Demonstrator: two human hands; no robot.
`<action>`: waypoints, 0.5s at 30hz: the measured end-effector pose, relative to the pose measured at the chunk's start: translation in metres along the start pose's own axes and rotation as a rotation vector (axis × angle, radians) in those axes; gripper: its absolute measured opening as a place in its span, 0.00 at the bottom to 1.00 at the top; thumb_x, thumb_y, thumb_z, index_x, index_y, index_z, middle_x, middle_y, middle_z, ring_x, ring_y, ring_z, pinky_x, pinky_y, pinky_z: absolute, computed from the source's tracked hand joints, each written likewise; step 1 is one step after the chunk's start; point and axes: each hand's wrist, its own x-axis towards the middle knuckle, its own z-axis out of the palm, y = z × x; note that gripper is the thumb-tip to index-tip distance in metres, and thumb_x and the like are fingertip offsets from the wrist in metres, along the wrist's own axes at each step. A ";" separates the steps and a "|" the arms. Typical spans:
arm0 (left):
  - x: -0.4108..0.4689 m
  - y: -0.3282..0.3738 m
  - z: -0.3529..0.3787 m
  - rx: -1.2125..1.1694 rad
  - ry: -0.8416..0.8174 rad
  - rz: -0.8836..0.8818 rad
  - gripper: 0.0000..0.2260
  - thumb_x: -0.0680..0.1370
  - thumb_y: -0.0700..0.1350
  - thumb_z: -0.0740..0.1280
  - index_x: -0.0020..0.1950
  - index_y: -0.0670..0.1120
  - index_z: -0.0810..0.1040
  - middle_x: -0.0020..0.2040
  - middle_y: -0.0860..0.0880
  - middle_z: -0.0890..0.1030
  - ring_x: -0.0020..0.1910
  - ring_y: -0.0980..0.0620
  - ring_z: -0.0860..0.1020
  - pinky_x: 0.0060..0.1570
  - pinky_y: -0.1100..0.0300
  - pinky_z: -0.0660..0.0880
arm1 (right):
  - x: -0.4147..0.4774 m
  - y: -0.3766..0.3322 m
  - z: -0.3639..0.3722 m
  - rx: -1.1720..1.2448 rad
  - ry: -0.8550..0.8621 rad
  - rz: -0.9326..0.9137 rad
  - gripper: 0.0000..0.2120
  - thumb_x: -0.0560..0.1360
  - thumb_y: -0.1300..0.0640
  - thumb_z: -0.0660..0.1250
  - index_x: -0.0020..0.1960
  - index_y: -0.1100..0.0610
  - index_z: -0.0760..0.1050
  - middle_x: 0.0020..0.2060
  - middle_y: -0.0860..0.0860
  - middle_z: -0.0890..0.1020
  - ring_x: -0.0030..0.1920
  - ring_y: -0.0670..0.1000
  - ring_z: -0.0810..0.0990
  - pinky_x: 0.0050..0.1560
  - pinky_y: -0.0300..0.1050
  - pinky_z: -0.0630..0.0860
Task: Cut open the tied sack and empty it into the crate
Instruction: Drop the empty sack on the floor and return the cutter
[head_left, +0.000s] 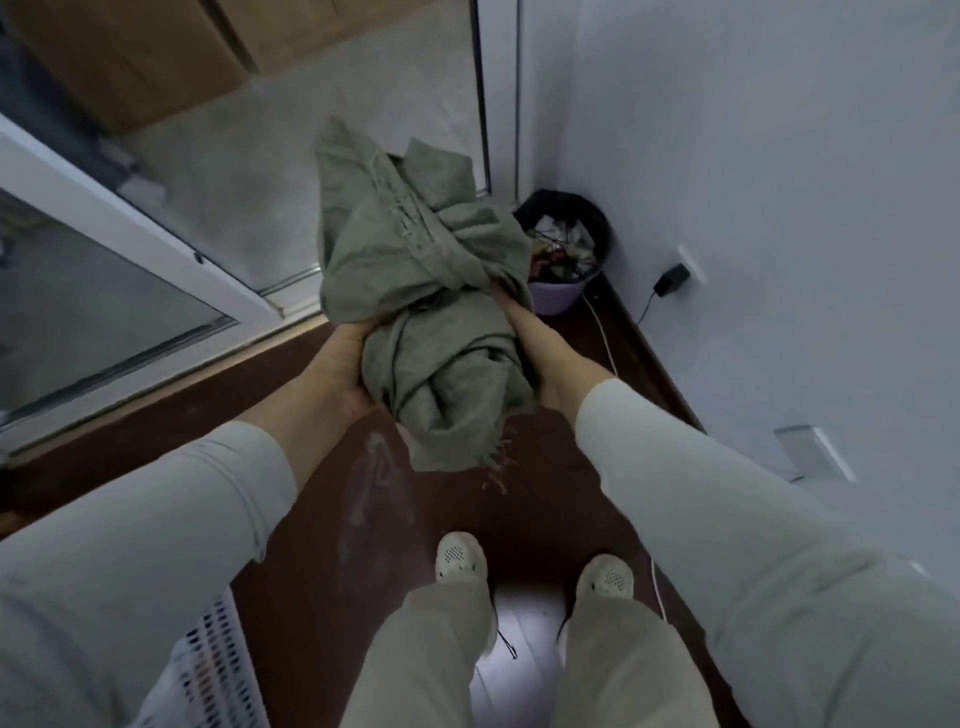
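The left hand and right hand press in against opposite sides of the green woven sack, carrying its bundled bulk clear of the floor.

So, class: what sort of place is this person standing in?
Probably a room corner in a home, by a glass sliding door. Clues: a small bin full of rubbish, a charger plugged into the wall, and a dark wooden floor.

Home room, dark wood floor, waste bin, wall charger
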 end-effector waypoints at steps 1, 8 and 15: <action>0.017 -0.007 -0.003 0.009 0.012 -0.013 0.15 0.74 0.53 0.64 0.37 0.48 0.87 0.42 0.47 0.86 0.40 0.49 0.85 0.34 0.59 0.81 | 0.008 0.005 -0.021 -0.074 0.031 0.019 0.41 0.60 0.36 0.75 0.68 0.50 0.70 0.62 0.55 0.79 0.60 0.59 0.79 0.62 0.61 0.74; 0.149 -0.060 -0.049 0.044 0.155 -0.038 0.33 0.64 0.56 0.76 0.66 0.47 0.76 0.62 0.45 0.80 0.60 0.44 0.79 0.58 0.47 0.76 | 0.093 0.053 -0.148 -0.445 0.370 0.064 0.22 0.76 0.55 0.66 0.69 0.51 0.67 0.60 0.56 0.77 0.58 0.56 0.76 0.58 0.56 0.75; 0.283 -0.125 -0.100 0.047 0.241 -0.002 0.43 0.55 0.55 0.83 0.67 0.48 0.74 0.60 0.45 0.82 0.57 0.42 0.81 0.54 0.44 0.79 | 0.217 0.116 -0.202 -0.810 0.460 -0.026 0.12 0.77 0.64 0.60 0.57 0.60 0.78 0.46 0.58 0.82 0.49 0.57 0.82 0.53 0.51 0.80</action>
